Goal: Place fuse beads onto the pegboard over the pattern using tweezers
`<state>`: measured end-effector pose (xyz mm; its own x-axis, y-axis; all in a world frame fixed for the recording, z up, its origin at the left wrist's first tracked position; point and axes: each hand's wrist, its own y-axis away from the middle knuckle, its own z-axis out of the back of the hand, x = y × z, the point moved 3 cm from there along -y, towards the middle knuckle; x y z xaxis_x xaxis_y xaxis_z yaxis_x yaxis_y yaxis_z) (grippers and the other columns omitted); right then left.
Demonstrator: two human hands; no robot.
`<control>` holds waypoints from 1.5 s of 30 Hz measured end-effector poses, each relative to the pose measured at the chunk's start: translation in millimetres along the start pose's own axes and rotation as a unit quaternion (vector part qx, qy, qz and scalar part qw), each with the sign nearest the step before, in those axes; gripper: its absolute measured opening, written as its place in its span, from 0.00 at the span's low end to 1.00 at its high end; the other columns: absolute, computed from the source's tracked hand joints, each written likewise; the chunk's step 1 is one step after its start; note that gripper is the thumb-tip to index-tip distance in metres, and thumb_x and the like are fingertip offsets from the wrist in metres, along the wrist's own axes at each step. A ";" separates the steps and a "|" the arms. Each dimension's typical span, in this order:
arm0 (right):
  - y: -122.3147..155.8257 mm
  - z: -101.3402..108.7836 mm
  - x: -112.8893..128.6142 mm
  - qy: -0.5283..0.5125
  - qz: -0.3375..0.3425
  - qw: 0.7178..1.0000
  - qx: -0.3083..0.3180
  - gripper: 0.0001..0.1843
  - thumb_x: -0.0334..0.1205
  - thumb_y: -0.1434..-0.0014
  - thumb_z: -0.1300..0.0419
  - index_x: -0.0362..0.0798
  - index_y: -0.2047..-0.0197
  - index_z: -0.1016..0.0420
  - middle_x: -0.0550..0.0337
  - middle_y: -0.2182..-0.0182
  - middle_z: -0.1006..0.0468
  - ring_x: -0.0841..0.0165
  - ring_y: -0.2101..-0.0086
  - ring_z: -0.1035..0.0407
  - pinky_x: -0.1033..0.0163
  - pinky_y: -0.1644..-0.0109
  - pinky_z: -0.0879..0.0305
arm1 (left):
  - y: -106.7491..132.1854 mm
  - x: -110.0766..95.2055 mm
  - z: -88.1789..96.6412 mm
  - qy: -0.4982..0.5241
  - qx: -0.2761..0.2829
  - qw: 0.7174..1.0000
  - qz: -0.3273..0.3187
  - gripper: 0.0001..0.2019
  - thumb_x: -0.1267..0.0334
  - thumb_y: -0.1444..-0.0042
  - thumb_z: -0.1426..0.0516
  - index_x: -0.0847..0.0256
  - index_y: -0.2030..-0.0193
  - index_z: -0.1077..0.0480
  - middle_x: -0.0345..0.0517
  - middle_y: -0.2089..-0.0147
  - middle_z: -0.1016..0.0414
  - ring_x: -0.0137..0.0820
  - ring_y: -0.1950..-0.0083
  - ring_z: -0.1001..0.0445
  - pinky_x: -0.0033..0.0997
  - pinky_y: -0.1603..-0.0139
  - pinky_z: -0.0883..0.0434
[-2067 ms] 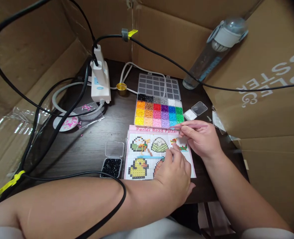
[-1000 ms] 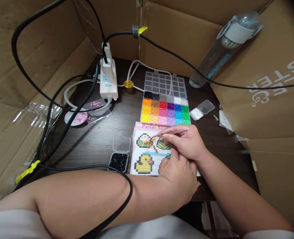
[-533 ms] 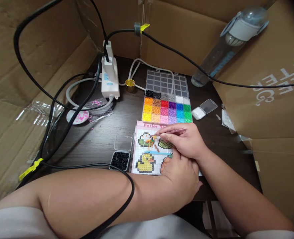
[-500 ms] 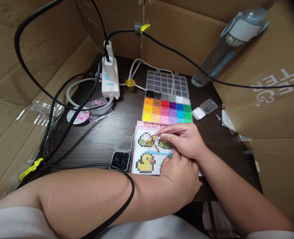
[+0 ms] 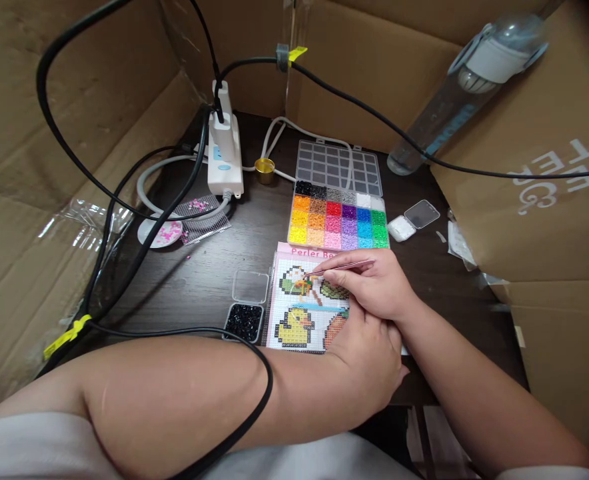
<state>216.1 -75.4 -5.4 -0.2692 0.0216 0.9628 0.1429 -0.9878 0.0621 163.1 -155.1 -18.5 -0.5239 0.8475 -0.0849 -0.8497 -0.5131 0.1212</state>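
My right hand [image 5: 387, 283] pinches pink metallic tweezers [image 5: 349, 266], their tips pointing left over the upper pattern of a Perler bead sheet [image 5: 287, 255]. A see-through pegboard seems to lie on the sheet. Near the tips are orange, green and brown beads [image 5: 304, 287]; whether the tips grip a bead is too small to tell. Below sits a yellow duck pattern [image 5: 294, 328]. My left hand [image 5: 367, 360] rests on the sheet's lower right, beneath my right hand, with fingers curled and mostly hidden. An open box of black beads [image 5: 244, 323] stands left of the sheet.
Behind the sheet lies an open sorting case [image 5: 342, 213] of coloured beads. A small white box [image 5: 402, 229] is to its right. Further left are a dish of pink beads [image 5: 159, 233], a power strip [image 5: 225, 160] and a gold cup [image 5: 264, 171]. Black cable [image 5: 269, 380] crosses my left forearm.
The whole view has shifted slightly, so things appear a little further right. Both hands keep nearly the same pose, with the tweezers' tips still over the upper pattern.
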 end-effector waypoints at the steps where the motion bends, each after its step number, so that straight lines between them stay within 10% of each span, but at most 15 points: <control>1: -0.1 -0.1 -0.2 -0.002 0.000 1.000 0.001 0.05 0.33 0.49 0.32 0.47 0.66 0.15 0.56 0.67 0.15 0.67 0.66 0.20 0.66 0.61 0.24 | 0.0 -0.2 -0.2 -0.002 0.001 1.000 0.000 0.28 0.47 0.37 0.50 0.61 0.37 0.32 0.62 0.40 0.29 0.56 0.35 0.40 0.62 0.39 0.44; 32: -0.4 -0.5 -1.7 -0.005 -0.003 1.000 0.003 0.05 0.34 0.49 0.32 0.49 0.66 0.15 0.57 0.67 0.15 0.65 0.66 0.20 0.62 0.60 0.23 | 1.2 -1.4 -2.0 0.013 -0.036 0.999 0.016 0.26 0.46 0.41 0.45 0.59 0.41 0.28 0.61 0.40 0.29 0.55 0.34 0.41 0.60 0.38 0.45; 45: -0.6 37.5 -3.0 -0.089 0.043 0.980 -0.174 0.04 0.39 0.47 0.32 0.48 0.67 0.18 0.56 0.69 0.16 0.70 0.75 0.28 0.63 0.73 0.31 | 2.7 0.4 -2.5 -0.018 -0.052 0.998 0.035 0.35 0.43 0.39 0.50 0.73 0.38 0.34 0.69 0.36 0.34 0.58 0.34 0.40 0.54 0.39 0.42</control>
<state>252.5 -69.0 1.5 -0.0957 -0.0688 0.9930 -0.1828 -0.9794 -0.0855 160.4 -156.4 -20.7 -0.5815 0.8123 -0.0445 -0.8135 -0.5812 0.0218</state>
